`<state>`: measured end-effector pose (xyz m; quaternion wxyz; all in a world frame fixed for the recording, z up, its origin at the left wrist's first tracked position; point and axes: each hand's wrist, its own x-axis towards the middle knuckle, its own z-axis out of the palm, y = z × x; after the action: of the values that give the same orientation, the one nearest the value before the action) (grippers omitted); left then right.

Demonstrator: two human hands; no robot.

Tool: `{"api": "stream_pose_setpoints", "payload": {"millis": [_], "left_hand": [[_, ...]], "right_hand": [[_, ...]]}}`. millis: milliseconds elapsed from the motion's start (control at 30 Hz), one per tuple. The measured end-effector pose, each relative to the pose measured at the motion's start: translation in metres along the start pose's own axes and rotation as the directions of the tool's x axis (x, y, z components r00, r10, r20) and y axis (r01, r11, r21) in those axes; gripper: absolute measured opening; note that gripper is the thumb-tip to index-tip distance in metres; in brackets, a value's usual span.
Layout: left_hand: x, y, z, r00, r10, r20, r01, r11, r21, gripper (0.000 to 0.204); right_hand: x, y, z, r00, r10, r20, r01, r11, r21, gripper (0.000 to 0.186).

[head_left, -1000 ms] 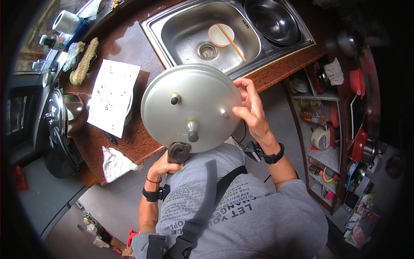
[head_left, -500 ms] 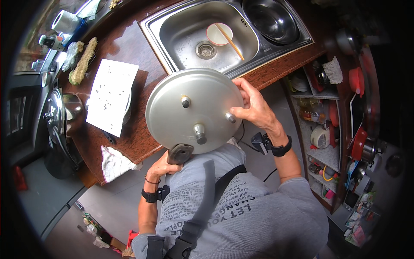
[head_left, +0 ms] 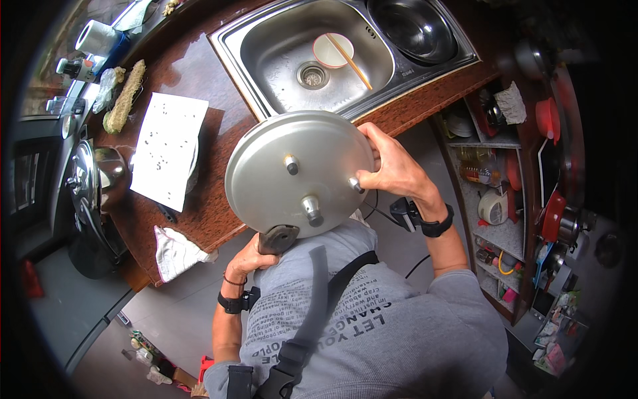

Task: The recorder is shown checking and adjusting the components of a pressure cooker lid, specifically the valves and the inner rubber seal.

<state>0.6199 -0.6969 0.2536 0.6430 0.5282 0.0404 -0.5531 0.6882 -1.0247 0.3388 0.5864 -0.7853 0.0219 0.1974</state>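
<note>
A round silver pressure cooker lid (head_left: 266, 179) is held up in front of my body, its domed face with several valve knobs turned toward me. My left hand (head_left: 249, 258) is closed on the lid's dark handle at its lower edge. With my right hand (head_left: 392, 163) I grip the right rim, the thumb beside a small metal knob and the fingers behind the edge, partly hidden. Beyond the lid, a steel sink (head_left: 279, 100) holds a white bowl (head_left: 324, 53) with wooden chopsticks (head_left: 355, 66) resting across it.
On the reddish-brown counter (head_left: 219, 193) lie a white sheet (head_left: 166, 146), a loofah (head_left: 126, 100) and a white cloth (head_left: 176, 253). A metal pot (head_left: 109, 169) stands at the left. A dark round basin (head_left: 415, 30) sits beside the sink. Shelves (head_left: 498, 233) with kitchenware are at the right.
The lid has tilted slightly, its far edge a little lower in view, with both hands keeping their hold. The view has shifted slightly.
</note>
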Motion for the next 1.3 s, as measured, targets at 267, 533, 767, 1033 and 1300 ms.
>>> {"api": "stream_pose_setpoints", "payload": {"millis": [267,533,767,1033,1300], "left_hand": [[-0.003,0.004,0.000,0.999,-0.044,0.006,0.045,0.998,-0.042,0.051],[-0.002,0.009,0.003,0.998,-0.059,-0.030,0.058,0.998,-0.024,0.051],[-0.004,0.008,0.003,0.999,-0.048,-0.024,0.048,0.999,-0.002,0.054],[-0.004,0.016,0.009,0.997,-0.027,-0.074,0.031,0.998,0.047,0.055],[-0.002,0.017,0.009,0.998,-0.043,-0.042,0.046,0.996,0.071,0.053]], "right_hand": [[-0.007,-0.001,-0.011,0.997,-0.011,0.072,0.002,0.993,0.121,0.057],[-0.008,-0.005,-0.011,0.995,-0.031,0.097,0.015,0.986,0.164,0.063],[-0.005,-0.006,-0.014,0.993,-0.002,0.119,-0.011,0.994,0.111,0.060],[-0.002,-0.003,-0.008,0.997,-0.072,0.009,0.073,0.992,-0.101,0.056],[0.003,-0.002,-0.007,0.999,0.034,-0.034,-0.037,0.995,-0.093,0.056]]}}
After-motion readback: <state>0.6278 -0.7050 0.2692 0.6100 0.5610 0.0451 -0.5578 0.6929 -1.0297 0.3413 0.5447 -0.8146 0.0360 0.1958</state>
